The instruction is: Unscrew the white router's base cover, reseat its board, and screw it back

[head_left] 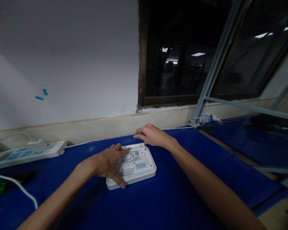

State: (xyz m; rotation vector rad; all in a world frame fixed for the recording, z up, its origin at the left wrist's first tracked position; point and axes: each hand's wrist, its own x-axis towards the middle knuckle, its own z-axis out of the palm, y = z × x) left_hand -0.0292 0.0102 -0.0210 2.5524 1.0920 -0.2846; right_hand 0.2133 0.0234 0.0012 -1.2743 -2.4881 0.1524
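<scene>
1. The left hand (pixel 110 163) lies across a white router (pixel 136 169), which sits upside down on the blue worktop (pixel 62 201) with its vented, labelled underside showing. Its fingers (pixel 117 150) are spread wide, with the thumb reaching down to the near edge, so the hand seems to have the router clamped. That broad, even hold looks well suited to keeping it from sliding.
2. The right hand (pixel 153 135) curves over the router's far edge, close to a small red-tipped item (pixel 145 145). Its fingers are partly closed, but whether they grip anything cannot be told. Keeping them near that spot gives good control.
3. Farther left, a power strip (pixel 26 153) carries a white plug (pixel 37 144), and a white cable (pixel 16 183) loops nearby.
4. Beyond stand a white wall (pixel 62 57) and a dark window (pixel 172 64).
</scene>
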